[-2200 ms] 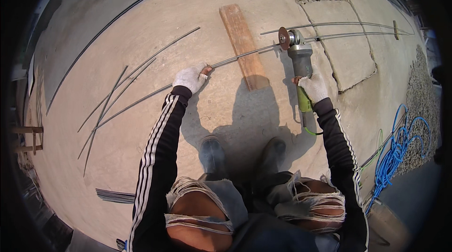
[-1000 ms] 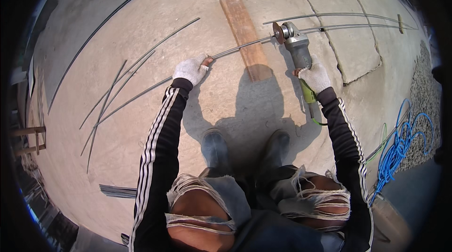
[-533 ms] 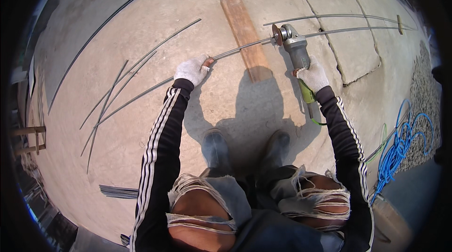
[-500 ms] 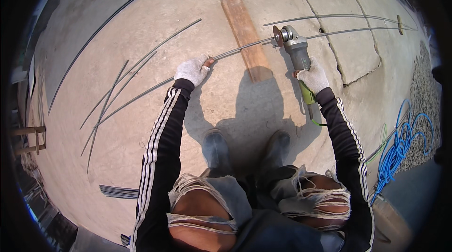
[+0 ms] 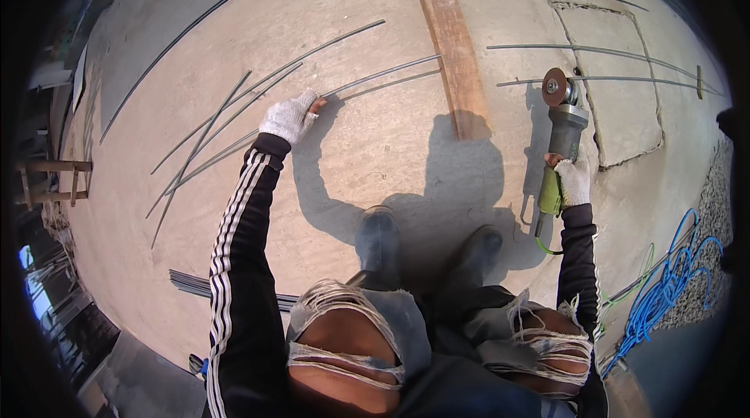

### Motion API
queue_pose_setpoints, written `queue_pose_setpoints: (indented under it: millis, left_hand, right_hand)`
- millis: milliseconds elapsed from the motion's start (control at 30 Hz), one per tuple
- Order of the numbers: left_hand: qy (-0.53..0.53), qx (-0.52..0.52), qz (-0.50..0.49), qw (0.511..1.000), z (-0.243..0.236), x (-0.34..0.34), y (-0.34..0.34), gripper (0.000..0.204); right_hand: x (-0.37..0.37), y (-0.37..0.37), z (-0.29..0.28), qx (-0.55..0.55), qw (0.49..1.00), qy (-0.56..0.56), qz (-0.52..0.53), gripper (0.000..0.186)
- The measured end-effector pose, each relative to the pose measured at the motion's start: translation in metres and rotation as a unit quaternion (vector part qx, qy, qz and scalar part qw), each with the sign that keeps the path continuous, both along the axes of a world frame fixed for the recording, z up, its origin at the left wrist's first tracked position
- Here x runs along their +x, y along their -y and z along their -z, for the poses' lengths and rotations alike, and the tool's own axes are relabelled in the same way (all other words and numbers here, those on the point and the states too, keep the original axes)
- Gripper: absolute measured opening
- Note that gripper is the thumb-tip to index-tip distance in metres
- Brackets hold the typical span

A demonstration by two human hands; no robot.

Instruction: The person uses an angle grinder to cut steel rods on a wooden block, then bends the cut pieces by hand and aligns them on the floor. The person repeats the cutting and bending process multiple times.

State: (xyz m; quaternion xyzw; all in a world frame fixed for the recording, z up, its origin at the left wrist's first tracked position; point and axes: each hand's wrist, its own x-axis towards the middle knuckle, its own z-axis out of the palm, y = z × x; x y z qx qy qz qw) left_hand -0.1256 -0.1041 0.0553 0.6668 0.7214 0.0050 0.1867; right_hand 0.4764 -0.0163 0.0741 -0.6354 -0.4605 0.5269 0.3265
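My left hand point(image 5: 287, 118), in a white glove with bare fingertips, is closed round a thin steel rod point(image 5: 383, 72). The rod is lifted off the floor, its shadow apart beneath it, and its right end is at the left edge of a wooden plank point(image 5: 457, 66). Over on the right, my right hand point(image 5: 576, 181) grips an angle grinder point(image 5: 568, 130) by its green rear body. The reddish-brown disc point(image 5: 555, 87) points away from me, above another rod point(image 5: 617, 78) lying on the floor.
Several loose rods point(image 5: 205, 130) cross on the left, and a rod bundle point(image 5: 189, 283) lies nearer me. A blue coiled hose or cable point(image 5: 664, 293) rests by gravel point(image 5: 709, 262) at right. A rough-edged slab outline point(image 5: 625, 90) marks the concrete. A wooden stand point(image 5: 55, 180) is far left.
The grinder has moved right, away from the rod, and its disc now faces more toward the camera. My left hand has drawn the rod left, its end leaving the plank's far side.
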Motion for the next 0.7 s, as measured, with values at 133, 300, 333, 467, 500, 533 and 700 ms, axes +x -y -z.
queue_pose_setpoints:
  millis: [133, 300, 333, 467, 500, 533, 700]
  left_hand:
    - [-0.149, 0.025, -0.023, 0.988, -0.017, -0.086, 0.042, 0.026]
    - [-0.016, 0.197, -0.247, 0.949, -0.034, -0.054, 0.042, 0.033]
    - [0.146, 0.194, -0.264, 0.933, -0.034, -0.022, 0.032, 0.037]
    - [0.469, 0.019, -0.146, 0.871, -0.035, 0.159, 0.012, 0.041]
    - [0.491, -0.01, -0.073, 0.868, -0.039, 0.203, 0.013, 0.045]
    - [0.528, -0.072, -0.053, 0.845, -0.04, 0.247, 0.009, 0.045]
    - [0.661, -0.171, -0.119, 0.721, -0.052, 0.36, 0.021, 0.039]
  right_hand:
    - [0.001, 0.006, -0.009, -0.002, 1.0, -0.017, 0.012, 0.034]
    - [-0.016, 0.008, -0.031, -0.058, 0.997, -0.028, 0.042, 0.029]
    - [-0.023, 0.008, -0.037, -0.047, 0.997, -0.036, 0.041, 0.03]
    - [-0.057, 0.003, -0.062, -0.089, 0.991, -0.086, 0.043, 0.036]
    - [-0.065, 0.002, -0.067, -0.097, 0.99, -0.094, 0.046, 0.037]
    - [-0.072, 0.002, -0.069, -0.106, 0.988, -0.101, 0.048, 0.039]
    - [-0.098, 0.005, -0.064, -0.058, 0.989, -0.128, 0.052, 0.046]
